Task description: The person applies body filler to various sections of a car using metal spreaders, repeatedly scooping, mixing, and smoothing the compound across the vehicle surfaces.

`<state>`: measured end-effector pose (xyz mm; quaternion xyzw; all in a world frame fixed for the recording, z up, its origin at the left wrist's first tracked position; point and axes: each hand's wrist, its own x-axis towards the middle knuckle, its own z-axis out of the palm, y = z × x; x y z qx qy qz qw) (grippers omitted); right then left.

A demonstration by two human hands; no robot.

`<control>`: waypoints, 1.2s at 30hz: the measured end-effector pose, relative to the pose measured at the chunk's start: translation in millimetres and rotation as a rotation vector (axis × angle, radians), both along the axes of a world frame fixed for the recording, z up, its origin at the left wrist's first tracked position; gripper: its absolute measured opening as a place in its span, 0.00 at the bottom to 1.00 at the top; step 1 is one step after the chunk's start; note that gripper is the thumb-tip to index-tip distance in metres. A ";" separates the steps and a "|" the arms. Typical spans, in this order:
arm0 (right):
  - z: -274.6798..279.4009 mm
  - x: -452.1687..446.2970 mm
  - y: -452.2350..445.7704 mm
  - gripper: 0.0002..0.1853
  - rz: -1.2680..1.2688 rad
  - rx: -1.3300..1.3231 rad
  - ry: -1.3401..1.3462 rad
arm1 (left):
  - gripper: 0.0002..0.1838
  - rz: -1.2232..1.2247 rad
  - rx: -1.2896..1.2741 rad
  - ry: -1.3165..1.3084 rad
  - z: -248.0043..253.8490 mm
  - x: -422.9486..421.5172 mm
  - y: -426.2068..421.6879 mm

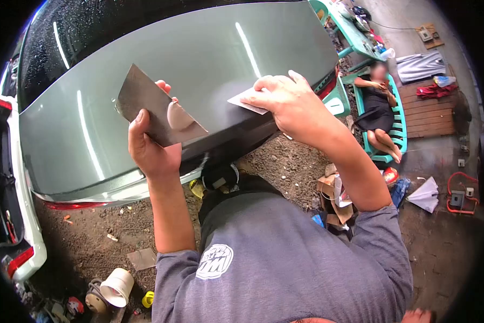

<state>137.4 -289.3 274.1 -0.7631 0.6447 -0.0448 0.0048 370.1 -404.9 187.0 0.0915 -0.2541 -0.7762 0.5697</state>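
My left hand (155,148) is closed on a thin dark mixing board (148,102), held tilted with the thumb on its face. A lump of pale, smooth putty (178,117) sits near the board's right edge. In my right hand (298,107), the fingers pinch a small pale flat spreader (246,102), its free corner pointing left. Both hands are above the rear edge of a grey-green car trunk lid (199,51). A dull, hazy patch (228,97) shows on the paint beside the spreader; whether the spreader touches the lid I cannot tell.
A white car (29,215) stands at the left. A person (379,102) sits in a green plastic chair (398,118) at the right, near a green table (360,35). A white bucket (117,287) and a cardboard box (336,202) lie on the dirt ground.
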 end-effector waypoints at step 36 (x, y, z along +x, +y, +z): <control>-9.6 -15.1 16.8 0.30 0.050 -0.058 -0.008 | 0.30 -0.084 -0.043 -0.080 -7.6 1.0 -6.9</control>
